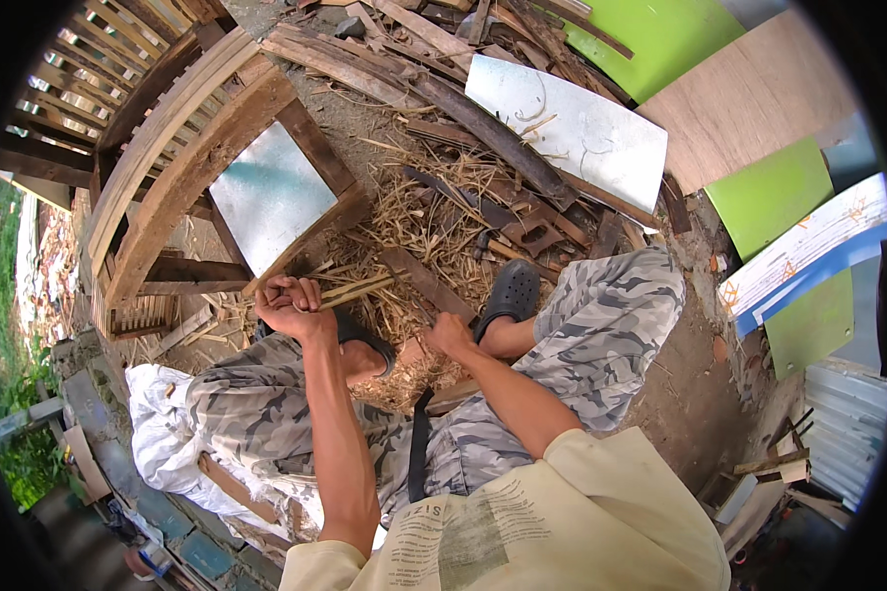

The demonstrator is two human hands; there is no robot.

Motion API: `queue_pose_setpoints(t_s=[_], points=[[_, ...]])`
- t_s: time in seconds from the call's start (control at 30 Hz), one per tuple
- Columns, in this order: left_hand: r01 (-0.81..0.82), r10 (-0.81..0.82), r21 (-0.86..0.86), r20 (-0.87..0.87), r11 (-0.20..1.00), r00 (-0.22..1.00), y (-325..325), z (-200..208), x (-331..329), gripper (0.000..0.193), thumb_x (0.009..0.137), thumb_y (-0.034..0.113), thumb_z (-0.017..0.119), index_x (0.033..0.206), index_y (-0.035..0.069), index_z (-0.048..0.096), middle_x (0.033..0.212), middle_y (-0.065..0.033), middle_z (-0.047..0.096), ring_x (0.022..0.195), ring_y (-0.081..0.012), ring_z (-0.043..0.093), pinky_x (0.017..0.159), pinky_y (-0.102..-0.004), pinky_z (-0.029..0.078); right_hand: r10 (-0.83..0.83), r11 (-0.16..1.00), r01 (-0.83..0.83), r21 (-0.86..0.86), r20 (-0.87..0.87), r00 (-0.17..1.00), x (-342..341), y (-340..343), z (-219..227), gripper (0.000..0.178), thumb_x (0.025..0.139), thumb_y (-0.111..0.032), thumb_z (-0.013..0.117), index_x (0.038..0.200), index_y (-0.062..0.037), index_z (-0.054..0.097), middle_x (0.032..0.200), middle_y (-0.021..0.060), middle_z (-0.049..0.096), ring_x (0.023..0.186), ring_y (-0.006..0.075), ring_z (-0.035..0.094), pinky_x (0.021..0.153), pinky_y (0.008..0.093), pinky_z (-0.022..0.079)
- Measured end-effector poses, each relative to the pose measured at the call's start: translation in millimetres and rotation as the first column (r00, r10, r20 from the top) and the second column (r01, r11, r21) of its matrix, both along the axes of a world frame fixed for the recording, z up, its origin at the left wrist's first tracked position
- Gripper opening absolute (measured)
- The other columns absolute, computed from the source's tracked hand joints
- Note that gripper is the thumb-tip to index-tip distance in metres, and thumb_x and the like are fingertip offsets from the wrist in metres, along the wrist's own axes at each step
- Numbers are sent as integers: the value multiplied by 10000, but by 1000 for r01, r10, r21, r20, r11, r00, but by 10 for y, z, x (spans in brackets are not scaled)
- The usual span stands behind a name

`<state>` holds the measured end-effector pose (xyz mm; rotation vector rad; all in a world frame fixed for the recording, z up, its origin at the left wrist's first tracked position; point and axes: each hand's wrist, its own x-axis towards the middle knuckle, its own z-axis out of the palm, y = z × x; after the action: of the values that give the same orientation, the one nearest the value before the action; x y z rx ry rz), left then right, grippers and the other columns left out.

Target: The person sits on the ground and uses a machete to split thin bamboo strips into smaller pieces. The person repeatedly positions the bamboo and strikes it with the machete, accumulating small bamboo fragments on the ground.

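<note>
My left hand [291, 303] is closed in front of my left foot, its fingers curled round one end of a thin bamboo strip [360, 287]. The strip points right, over the shavings. My right hand [449, 336] is closed too, low between my feet beside the right clog [511, 295]. What it grips is hidden by the fingers. Just beyond this hand lies a flat brown piece [426, 280], like a board or a dull blade; I cannot tell whether the hand touches it.
Curly shavings [419, 212] cover the ground ahead. A hammer [482, 243] lies among them near a rusty notched metal piece [532, 236]. A wooden frame with a pale panel [271, 197] stands at left. Old planks and a white sheet [572, 128] lie at the far side.
</note>
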<state>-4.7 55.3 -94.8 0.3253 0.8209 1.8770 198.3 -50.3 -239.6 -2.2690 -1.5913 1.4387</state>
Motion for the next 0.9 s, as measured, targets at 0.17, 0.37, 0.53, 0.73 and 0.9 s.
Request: queue_pose_setpoints(t_s=[0.17,0.37,0.53,0.73,0.9], points=[[-51,50,-52,-8,997,999,33,43,38,521,1019,399,291,699,69,536,487,-7,381,352,-119,297,355,-275,263,-7,1000,5,-17,-88,996,67,-7,-30,387,795,-299,649,1046,-6,681,917,316,653,884,459,646,825,496,520],[-27,27,-42,-16,999,1000,73,37,58,538,1020,400,266,702,68,545,443,3,339,343,-119,285,351,-261,251,-8,984,45,171,-210,978,-72,32,116,389,794,-276,637,1046,20,667,876,320,649,875,474,637,824,501,513],[-46,44,-53,-44,998,998,89,91,111,536,1012,399,281,694,64,554,423,-2,336,337,-117,287,346,-265,233,-21,1000,21,1,-189,982,-8,9,9,416,812,-279,633,1105,15,653,872,313,656,881,459,645,830,494,517],[-38,38,-66,4,997,999,78,77,143,531,997,408,307,685,62,561,415,-6,334,332,-120,287,343,-266,226,-32,993,58,107,-225,974,-161,70,116,402,804,-278,638,1080,14,651,843,303,656,851,457,647,804,489,522],[-46,47,-56,19,997,999,57,18,27,534,997,400,293,692,58,566,444,-10,364,330,-125,285,337,-267,218,-5,969,67,239,-253,967,-284,47,62,337,788,-275,644,968,10,661,809,297,647,834,457,646,781,503,517]])
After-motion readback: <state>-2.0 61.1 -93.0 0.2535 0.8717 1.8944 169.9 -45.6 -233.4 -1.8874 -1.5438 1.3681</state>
